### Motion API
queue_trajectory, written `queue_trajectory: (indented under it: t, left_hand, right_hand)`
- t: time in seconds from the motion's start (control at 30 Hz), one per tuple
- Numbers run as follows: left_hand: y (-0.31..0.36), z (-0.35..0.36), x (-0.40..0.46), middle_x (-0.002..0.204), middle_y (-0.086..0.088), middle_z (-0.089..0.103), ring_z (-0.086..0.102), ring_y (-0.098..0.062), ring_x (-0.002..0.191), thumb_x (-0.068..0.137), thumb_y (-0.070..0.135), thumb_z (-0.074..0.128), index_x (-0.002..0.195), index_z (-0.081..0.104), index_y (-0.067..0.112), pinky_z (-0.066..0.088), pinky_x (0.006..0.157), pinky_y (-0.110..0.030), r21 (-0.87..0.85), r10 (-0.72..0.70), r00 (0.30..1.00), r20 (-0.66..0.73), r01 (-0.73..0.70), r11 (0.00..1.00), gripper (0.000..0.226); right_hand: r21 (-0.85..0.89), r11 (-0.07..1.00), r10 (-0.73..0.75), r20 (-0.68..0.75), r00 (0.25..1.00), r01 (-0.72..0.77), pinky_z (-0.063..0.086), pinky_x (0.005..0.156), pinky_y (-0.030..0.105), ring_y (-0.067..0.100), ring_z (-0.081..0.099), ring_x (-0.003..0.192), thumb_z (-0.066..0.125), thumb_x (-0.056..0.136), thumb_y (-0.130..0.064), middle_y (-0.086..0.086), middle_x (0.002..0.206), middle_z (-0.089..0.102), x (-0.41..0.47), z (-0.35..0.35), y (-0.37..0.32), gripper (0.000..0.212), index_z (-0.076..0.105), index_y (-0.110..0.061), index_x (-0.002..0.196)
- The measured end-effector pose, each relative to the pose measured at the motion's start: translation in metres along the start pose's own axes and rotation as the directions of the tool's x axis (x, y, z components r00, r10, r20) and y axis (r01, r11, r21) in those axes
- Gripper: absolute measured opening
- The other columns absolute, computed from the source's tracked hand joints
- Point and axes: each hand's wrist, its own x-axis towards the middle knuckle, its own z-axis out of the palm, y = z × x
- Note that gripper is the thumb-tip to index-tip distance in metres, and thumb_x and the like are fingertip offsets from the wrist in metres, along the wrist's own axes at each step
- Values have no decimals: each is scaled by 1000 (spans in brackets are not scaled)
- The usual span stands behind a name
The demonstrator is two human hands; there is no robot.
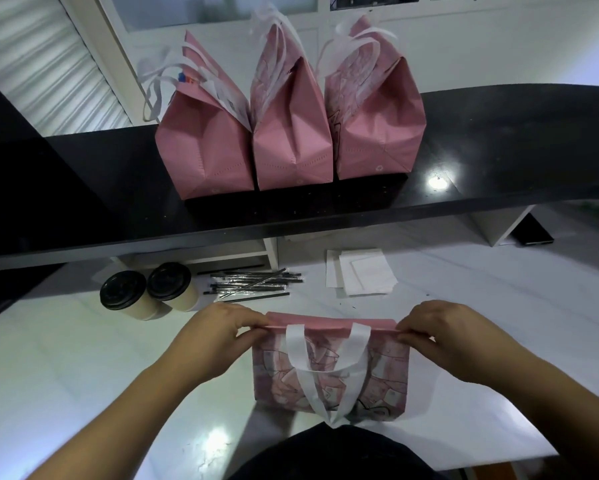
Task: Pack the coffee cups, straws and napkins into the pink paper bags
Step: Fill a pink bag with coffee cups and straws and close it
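So up on the black counter shelf [498,161] there are three pink bags [292,133] standing upright in a row, side by side and touching, white handles sticking up out of the tops, and whatever's inside them can't be seen from here. Down on the white marble table [66,358], right under the shelf's edge, two coffee cups [145,289] with black lids sit touching each other on the left, then a messy pile of wrapped black straws [253,282] just beside them, and a small stack of white napkins [363,271] further right, well apart from the cups. Closest to the camera is a flat pink paper bag [388,379] with a printed pattern, lying on the table with its white handle [325,375] flopped down over the front. The left hand [215,337] pinches the bag's top edge at its left corner, and the right hand [440,337] pinches the same edge at the right corner, fingers curled over the fold. The bag's lower edge is partly hidden by dark clothing [325,455] at the bottom, and the print is too blurry to make out.
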Motion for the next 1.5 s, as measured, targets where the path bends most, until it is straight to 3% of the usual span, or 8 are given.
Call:
queue_trajectory:
  t: [0.2,0.33,0.53,0.7,0.9,1.07,1.23,1.5]
  left_hand:
    - [3,3,3,104,27,77,72,-2,95,93,28,79,109,81,46,55,79,-21,-71,-72,997,27,74,995,24]
    - [9,6,4,94,48,68,64,16,94,95,30,76,99,68,74,45,71,-3,-318,-201,976,88,218,923,45]
    - [13,11,5,103,20,79,73,-4,95,100,18,66,102,81,49,57,80,-25,-593,-282,945,167,325,736,35]
    - [17,14,9,104,18,79,73,-4,97,100,13,62,103,80,47,61,87,-33,-604,-300,940,160,334,724,39]
    - [38,18,30,108,26,73,70,4,100,98,18,70,107,73,48,55,74,-11,-686,-362,932,-14,254,682,32]
    - [73,21,56,119,21,66,61,14,103,100,19,69,121,60,48,52,83,-16,-711,-365,928,-71,210,671,38]
    - [130,16,88,118,15,68,65,6,101,99,22,71,117,66,41,52,76,-10,-730,-190,980,-60,87,678,27]
    - [211,3,148,123,17,68,64,5,112,98,28,69,128,66,36,51,95,-17,-701,6,999,-50,-40,712,31]
  right_hand:
    - [-3,999,50,49,998,-50,38,69,6,9,66,77,74,93,-28,-11,89,75,-7,-2,4,13,81,-25,103]
    - [-40,994,105,17,994,-104,50,75,22,10,63,94,63,96,-42,-15,100,70,-8,2,-5,29,68,-34,123]
    - [-234,969,86,42,995,-74,49,91,32,17,61,108,61,88,-61,-12,121,66,12,13,-40,57,52,-36,138]
    - [-171,979,113,10,994,-110,44,79,27,17,62,94,53,98,-39,-10,107,70,14,17,-51,30,65,-33,125]
    - [-21,958,288,10,958,-288,53,67,27,13,64,82,54,97,-26,-10,92,72,0,-3,-51,24,76,-30,106]
    - [21,899,438,-87,895,-438,55,59,26,11,64,71,56,100,-25,-11,86,73,-22,-55,-35,21,75,-27,92]
    - [40,840,537,-213,816,-542,58,51,26,10,63,54,59,100,-27,-11,65,66,-41,-134,-19,26,70,-27,77]
    - [34,784,561,-468,683,-620,55,49,39,24,59,51,58,97,-23,2,57,62,-27,-231,26,36,63,-18,62]
